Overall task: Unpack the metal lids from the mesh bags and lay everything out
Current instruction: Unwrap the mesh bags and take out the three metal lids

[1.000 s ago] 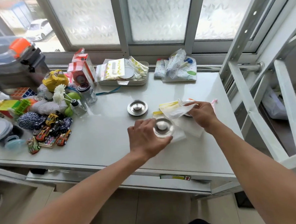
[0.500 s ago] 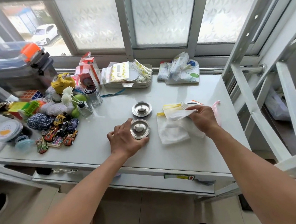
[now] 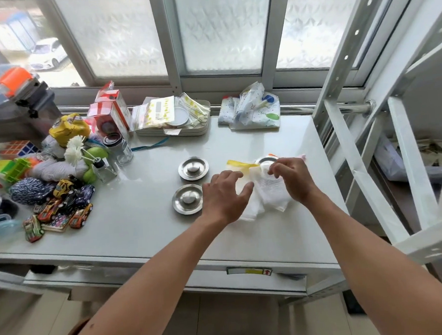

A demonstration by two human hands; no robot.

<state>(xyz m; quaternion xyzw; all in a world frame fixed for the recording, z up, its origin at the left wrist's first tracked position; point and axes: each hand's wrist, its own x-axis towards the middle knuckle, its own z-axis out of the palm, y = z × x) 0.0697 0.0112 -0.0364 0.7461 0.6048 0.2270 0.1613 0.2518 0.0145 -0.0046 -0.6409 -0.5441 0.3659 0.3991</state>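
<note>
1. Work surface: a pale grey metal table (image 3: 130,226) under a frosted window. Its left end carries a heap of toy cars (image 3: 60,207), yarn and small jars, all well apart from the work.

2. Items already laid out: two round stainless-steel lids with raised centre knobs lie bare on the table, the farther lid (image 3: 193,168) just behind the nearer lid (image 3: 187,199). Both are free of any bag and sit left of the hands.

3. Items outstanding: a third round metal lid (image 3: 266,160) shows only its far rim at the mouth of a white mesh bag with a yellow band (image 3: 271,190). A second white mesh bag (image 3: 251,209) lies flat beneath and beside it, apparently empty. An orange edge and a pink edge peek out behind the right hand; whether these belong to further bags cannot be told from this view.

4. Left hand (image 3: 223,194): fingers spread and relaxed, hovering at or resting on the mesh just right of the nearer lid; it grips nothing that can be seen.

5. Right hand (image 3: 292,178): fingertips pinched together on the mesh at the bag mouth, right beside the exposed rim of the third lid.

6. Progress assessment: roughly two lids done, one in the act of removal. Remaining, in my judgement: drawing that lid clear, setting it beside the other two, and flattening the bags out separately.
</note>
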